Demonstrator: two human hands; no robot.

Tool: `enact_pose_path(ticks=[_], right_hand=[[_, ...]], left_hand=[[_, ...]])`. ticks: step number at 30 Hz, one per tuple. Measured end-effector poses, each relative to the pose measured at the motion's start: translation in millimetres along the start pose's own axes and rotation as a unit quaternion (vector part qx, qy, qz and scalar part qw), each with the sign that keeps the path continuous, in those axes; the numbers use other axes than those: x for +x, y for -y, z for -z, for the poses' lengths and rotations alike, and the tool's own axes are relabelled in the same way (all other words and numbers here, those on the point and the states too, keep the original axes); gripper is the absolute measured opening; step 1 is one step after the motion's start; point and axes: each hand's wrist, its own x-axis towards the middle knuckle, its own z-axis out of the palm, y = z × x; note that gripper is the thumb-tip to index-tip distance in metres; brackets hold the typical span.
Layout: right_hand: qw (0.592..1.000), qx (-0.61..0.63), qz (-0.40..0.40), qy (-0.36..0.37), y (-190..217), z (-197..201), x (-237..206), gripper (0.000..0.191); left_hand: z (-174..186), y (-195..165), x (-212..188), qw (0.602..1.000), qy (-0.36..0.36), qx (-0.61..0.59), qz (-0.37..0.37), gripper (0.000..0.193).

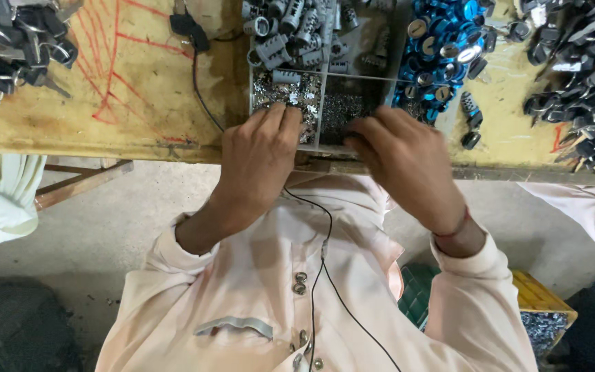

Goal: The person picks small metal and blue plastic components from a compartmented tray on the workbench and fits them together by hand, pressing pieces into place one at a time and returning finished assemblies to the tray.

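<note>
Left hand (256,155) fingers (280,117) were curled down, tips resting in the near-left compartment of the divided parts tray (317,103), on a heap of small shiny metal bits (287,93). Fingers were close together, narrow; whether they pinched a piece could not be told, tips were hidden against the pile. Right hand (404,158) fingers (361,131) were bent down into the near-middle compartment over fine dark-grey small parts (342,107); motion-blurred, seemingly bunched, hold unclear.

Tray sat at the near edge of the yellow wooden table (105,103), right in front of the person, probably so both hands could dip in without reaching. Far compartments held grey lock cylinders (290,34). To the right of the tray lay blue round caps (442,41), heaped. Far right, a pile of dark keys and metal parts (580,69). Far left, a bunch of keys with black heads (25,38). Red scribbles (115,62) marked the table top. A black cable (321,275) ran from the table down over the person's pale pink shirt (256,289). A yellow crate (542,310) with grey parts sat on the floor, near right.
</note>
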Motion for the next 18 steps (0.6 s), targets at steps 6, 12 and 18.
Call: enact_pose_path(ticks=[6,12,18], right_hand=[[0.998,-0.040,0.017,0.038,-1,-9,25,0.012],[0.997,-0.064,-0.005,0.047,-1,-9,28,0.017],[0.995,-0.067,-0.012,0.068,1,-9,30,0.017]], left_hand=[[5,4,-9,0.994,-0.060,-0.094,-0.018,0.014],[1,5,-8,0.983,-0.079,-0.163,0.006,0.020],[7,4,-12,0.971,-0.102,-0.216,0.000,0.016]])
